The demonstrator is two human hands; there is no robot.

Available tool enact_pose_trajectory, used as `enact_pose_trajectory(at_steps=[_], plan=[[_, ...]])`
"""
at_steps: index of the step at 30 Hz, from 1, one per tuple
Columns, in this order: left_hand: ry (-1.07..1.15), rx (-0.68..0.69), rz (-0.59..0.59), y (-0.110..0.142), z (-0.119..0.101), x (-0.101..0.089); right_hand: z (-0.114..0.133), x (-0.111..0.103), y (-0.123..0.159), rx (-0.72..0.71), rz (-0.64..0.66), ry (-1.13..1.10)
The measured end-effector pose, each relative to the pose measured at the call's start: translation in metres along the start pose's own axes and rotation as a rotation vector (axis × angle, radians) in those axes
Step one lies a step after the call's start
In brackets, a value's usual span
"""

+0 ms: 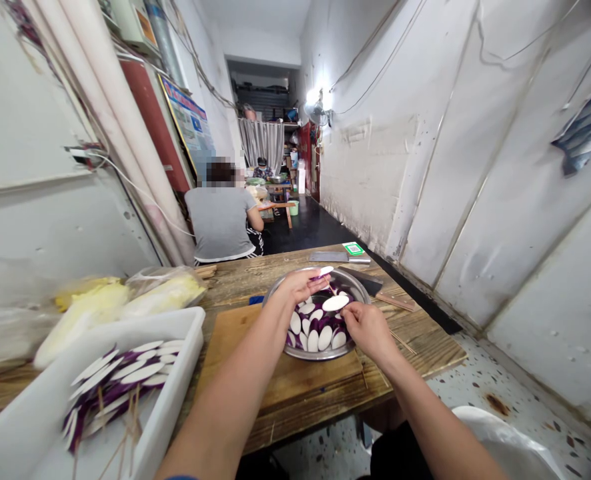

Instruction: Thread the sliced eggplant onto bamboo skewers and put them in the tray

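Note:
Oval slices of purple-skinned eggplant (pixel 313 339) with white flesh fill a round metal bowl (pixel 360 283) in front of me. My left hand (pixel 303 285) is over the bowl's far left side, fingers closed around a skewered eggplant slice (pixel 324 272). A thin wooden skewer (pixel 331 287) slants down from it. Above the bowl's right side, my right hand (pixel 365 325) pinches the edge of another eggplant slice (pixel 335 303), close to the skewer's lower end. Whether the skewer pierces that slice, I cannot tell.
A white tub (pixel 190 333) of skewered eggplant stands left. The bowl rests on a cutting board (pixel 235 333). A knife (pixel 328 256) and a wooden-handled cleaver (pixel 395 301) lie behind it; loose skewers (pixel 403 343) lie right. A person in grey (pixel 220 223) sits beyond the table.

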State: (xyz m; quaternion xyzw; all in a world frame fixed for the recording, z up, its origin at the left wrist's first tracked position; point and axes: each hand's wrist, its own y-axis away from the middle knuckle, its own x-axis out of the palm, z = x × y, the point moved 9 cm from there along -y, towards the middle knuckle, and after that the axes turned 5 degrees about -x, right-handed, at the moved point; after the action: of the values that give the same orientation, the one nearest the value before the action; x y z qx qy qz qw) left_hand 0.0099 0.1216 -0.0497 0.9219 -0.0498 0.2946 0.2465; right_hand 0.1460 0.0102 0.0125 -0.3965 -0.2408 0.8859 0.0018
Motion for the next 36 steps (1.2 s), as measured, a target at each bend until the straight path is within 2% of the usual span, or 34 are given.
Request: enact_pose_trajectory(at_steps=[15, 22, 28, 36], plan=[[-0.014, 0.004, 0.020, 0.004, 0.001, 0.005, 0.005, -0.003, 0.000, 0.029, 0.014, 0.100], [0.021, -0.050, 0.015, 0.007, 0.004, 0.007, 0.007, -0.003, 0.000, 0.014, -0.007, 0.088], [-0.019, -0.034, 0.045, 0.009, 0.004, 0.010, 0.006, -0.002, -0.001, 0.023, -0.015, 0.127], [-0.142, -0.077, 0.089, 0.006, 0.014, 0.012, 0.004, 0.003, -0.011, 0.024, -0.042, 0.227]])
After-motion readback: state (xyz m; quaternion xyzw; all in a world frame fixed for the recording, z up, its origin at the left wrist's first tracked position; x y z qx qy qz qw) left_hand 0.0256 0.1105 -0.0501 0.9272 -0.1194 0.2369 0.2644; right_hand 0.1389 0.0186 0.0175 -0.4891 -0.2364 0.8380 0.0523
